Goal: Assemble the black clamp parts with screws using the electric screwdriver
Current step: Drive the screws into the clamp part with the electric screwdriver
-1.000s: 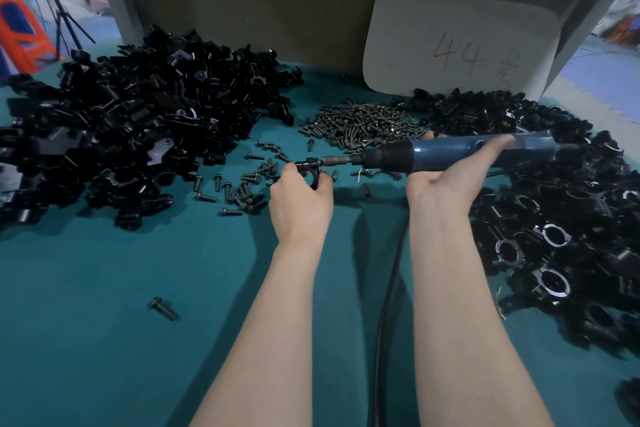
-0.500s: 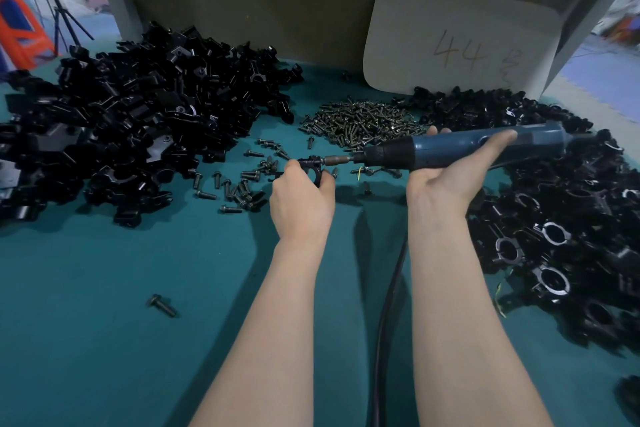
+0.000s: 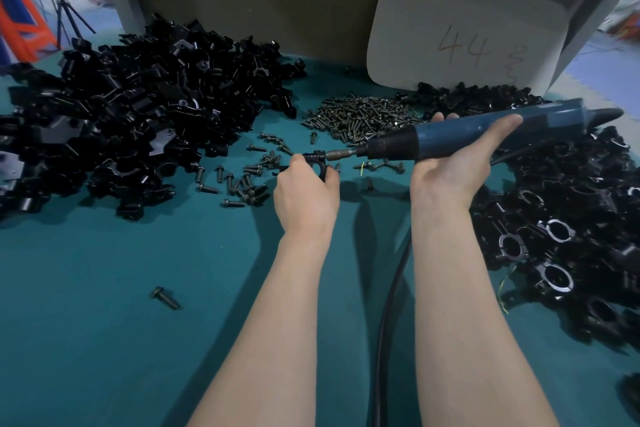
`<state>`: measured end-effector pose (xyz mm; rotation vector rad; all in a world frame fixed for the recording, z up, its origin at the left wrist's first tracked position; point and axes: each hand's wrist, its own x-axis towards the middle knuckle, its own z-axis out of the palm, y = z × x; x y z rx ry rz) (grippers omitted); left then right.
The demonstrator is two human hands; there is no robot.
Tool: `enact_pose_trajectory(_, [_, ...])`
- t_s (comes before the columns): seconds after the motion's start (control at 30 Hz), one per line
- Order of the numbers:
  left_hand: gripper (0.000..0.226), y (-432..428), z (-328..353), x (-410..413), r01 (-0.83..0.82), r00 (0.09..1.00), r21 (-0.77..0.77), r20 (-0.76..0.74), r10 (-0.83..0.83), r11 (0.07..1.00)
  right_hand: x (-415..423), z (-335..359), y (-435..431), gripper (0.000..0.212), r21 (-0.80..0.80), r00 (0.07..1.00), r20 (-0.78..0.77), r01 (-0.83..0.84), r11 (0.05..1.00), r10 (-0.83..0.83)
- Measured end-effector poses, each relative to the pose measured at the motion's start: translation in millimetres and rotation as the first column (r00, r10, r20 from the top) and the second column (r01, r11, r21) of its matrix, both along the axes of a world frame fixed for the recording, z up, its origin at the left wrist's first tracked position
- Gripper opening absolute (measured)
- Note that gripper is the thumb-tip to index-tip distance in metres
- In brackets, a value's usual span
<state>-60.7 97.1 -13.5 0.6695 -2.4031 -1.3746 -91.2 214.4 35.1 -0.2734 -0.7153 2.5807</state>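
Observation:
My left hand (image 3: 306, 192) grips a small black clamp (image 3: 318, 165) just above the teal table, thumb and fingers curled round it. My right hand (image 3: 457, 163) holds a blue electric screwdriver (image 3: 485, 135) lying nearly level, its bit (image 3: 341, 154) pressed against the clamp's right side. A heap of loose black clamp parts (image 3: 131, 114) fills the left of the table. Assembled clamps (image 3: 561, 239) are piled at the right. A mound of dark screws (image 3: 360, 114) lies behind my hands, with several scattered screws (image 3: 249, 177) to the left of the clamp.
The screwdriver's black cable (image 3: 388, 305) runs down between my forearms. One stray screw (image 3: 165, 297) lies alone on the teal mat (image 3: 104, 322) at the front left. A grey board marked 44 (image 3: 464, 42) leans against the back wall.
The rear end of the screwdriver has risen slightly in my right hand. My left hand and the clamp stay in nearly the same spot.

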Motion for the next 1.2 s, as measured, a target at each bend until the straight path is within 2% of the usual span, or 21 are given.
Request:
enact_pose_trajectory(0.67, [0.031,2,0,0,-0.025,1.0,0.001,-0.002,0.025,1.0,-3,-2,-4,0.05,0.024,0.998,0.055,0.004,1.0,-0.005])
enact_pose_trajectory(1.2, [0.031,1,0,0,-0.022,1.0,0.009,-0.014,0.022,1.0,-3,-4,-10,0.054,0.048,1.0,0.012,0.001,0.999,-0.002])
